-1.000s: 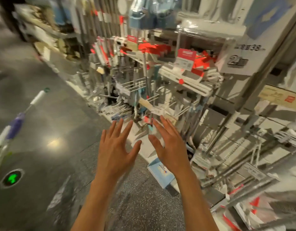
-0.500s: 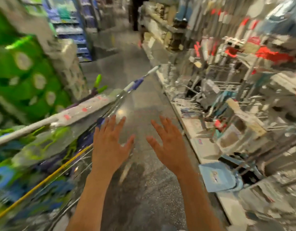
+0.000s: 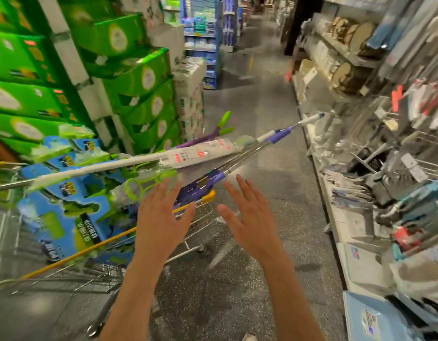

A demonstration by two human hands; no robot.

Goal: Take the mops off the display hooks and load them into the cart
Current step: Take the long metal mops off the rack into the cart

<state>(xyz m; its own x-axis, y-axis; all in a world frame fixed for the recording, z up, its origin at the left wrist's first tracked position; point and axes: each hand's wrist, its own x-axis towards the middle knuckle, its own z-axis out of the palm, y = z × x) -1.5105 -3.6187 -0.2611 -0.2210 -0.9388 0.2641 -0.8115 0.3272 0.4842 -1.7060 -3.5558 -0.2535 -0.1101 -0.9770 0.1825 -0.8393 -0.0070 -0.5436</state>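
Observation:
The wire cart [image 3: 200,217] stands at the left, its yellow-trimmed rim facing me. Across its top lie several mops: a white-wrapped mop [image 3: 129,162] with red print, a purple-and-silver mop [image 3: 237,163] whose white handle tip sticks out toward the aisle, and a green-handled one [image 3: 149,180]. My left hand [image 3: 161,217] hovers over the cart's near corner with fingers spread, holding nothing. My right hand [image 3: 250,215] is held out beside it over the floor, fingers straight and empty. The display hooks [image 3: 410,134] with hanging cleaning tools run along the right.
Blue-and-green packages [image 3: 60,217] fill the cart's basket. Stacked green boxes [image 3: 129,87] tower behind the cart on the left. A low white shelf ledge [image 3: 353,225] with packets runs along the right. The grey aisle floor [image 3: 257,107] stretches ahead between them.
My view has swung left from the hook display to the cart and the aisle. Both hands stayed open and empty in front of me, now near the cart's corner.

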